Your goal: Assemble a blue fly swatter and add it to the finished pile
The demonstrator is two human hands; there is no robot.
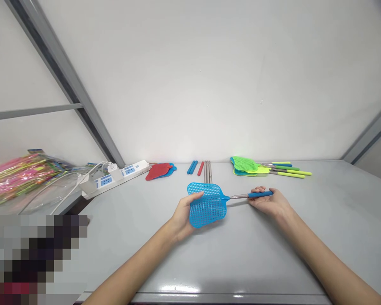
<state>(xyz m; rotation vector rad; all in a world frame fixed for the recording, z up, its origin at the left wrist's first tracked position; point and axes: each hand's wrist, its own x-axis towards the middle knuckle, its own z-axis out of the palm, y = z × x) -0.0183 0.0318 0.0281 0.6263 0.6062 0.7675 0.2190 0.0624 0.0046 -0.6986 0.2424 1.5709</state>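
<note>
A blue fly swatter is held level above the grey table between both hands. My left hand grips the perforated head at its left side, thumb on top and the other fingers underneath. Around the blue handle grip, at the far end of the metal rod, my right hand is closed with its palm turned up. Just behind the swatter head lie several thin metal rods. Beside them are two blue handle grips and a red handle grip.
Red and blue swatter heads lie at the back left. Several swatters with green, yellow and blue parts are stacked at the back right. A white power strip with plugs and cables runs along the left edge, near plastic-wrapped goods.
</note>
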